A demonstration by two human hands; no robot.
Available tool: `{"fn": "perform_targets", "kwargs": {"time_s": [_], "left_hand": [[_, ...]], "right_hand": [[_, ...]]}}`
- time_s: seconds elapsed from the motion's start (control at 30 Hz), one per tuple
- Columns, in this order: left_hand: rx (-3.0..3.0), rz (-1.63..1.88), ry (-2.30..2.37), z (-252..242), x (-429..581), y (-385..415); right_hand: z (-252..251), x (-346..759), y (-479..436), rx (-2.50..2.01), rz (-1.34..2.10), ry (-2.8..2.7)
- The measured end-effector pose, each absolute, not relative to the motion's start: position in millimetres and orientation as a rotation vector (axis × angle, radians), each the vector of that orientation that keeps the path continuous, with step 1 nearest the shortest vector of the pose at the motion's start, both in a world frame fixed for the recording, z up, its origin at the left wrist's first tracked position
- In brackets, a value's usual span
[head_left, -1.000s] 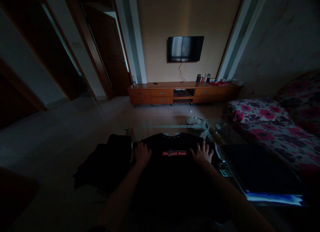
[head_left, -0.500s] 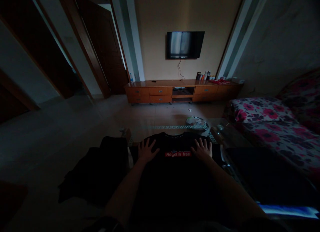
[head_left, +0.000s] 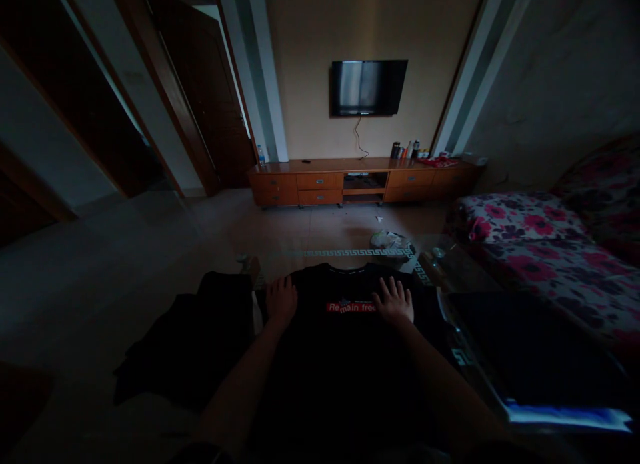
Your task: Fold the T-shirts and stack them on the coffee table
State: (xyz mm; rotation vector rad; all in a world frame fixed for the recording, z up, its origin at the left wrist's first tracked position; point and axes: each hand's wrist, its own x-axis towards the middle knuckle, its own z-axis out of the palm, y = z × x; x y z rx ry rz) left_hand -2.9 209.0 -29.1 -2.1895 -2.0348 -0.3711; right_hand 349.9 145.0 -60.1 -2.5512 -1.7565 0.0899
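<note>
A black T-shirt (head_left: 340,371) lies spread out on a glass table, its neckline away from me and a red "Remain free" print across the chest. My left hand (head_left: 281,303) rests palm down near the shirt's left shoulder, fingers stretched out and fairly close together. On the right of the chest lies my right hand (head_left: 395,302), flat with its fingers spread, covering the end of the print. Neither hand grips anything. The shirt's lower part fades into shadow.
Dark cloth (head_left: 190,337) lies at the left, and another dark folded pile (head_left: 530,344) sits on the right. The glass table (head_left: 345,253) has a patterned border. Beyond are a low wooden cabinet (head_left: 320,181), a wall television (head_left: 369,88) and a floral sofa (head_left: 525,221) at the right.
Both hands have slid a little to the left over the shirt. My left hand's fingers have come closer together, and my right hand now covers the end of the print.
</note>
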Motion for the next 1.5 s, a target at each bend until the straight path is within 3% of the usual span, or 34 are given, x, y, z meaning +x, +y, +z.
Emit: {"fn": "perform_targets", "kwargs": {"time_s": [0.17,0.37,0.7,0.93,1.2,1.37,1.5], "left_hand": [[-1.855,-0.222,-2.227,-1,-39,196],[-1.86,0.013,-2.467,11,-88,191],[-2.086,-0.122,-2.426,18,-95,203],[-2.087,0.01,-2.356,11,-105,195],[-2.115,-0.361,-2.474,26,-97,210],[-2.283,-0.917,-2.464,29,-84,215],[-2.584,-0.608,-2.644,17,-76,201]], "right_hand": [[-57,348,144,-2.558,0.131,-1.754],[-57,349,141,-2.549,0.131,-1.755],[-58,351,140,-2.528,0.122,-1.763],[-60,352,141,-2.524,0.113,-1.75],[-64,355,142,-2.51,0.126,-1.748],[-68,356,142,-2.48,0.093,-1.742],[-64,354,141,-2.486,0.099,-1.743]]}}
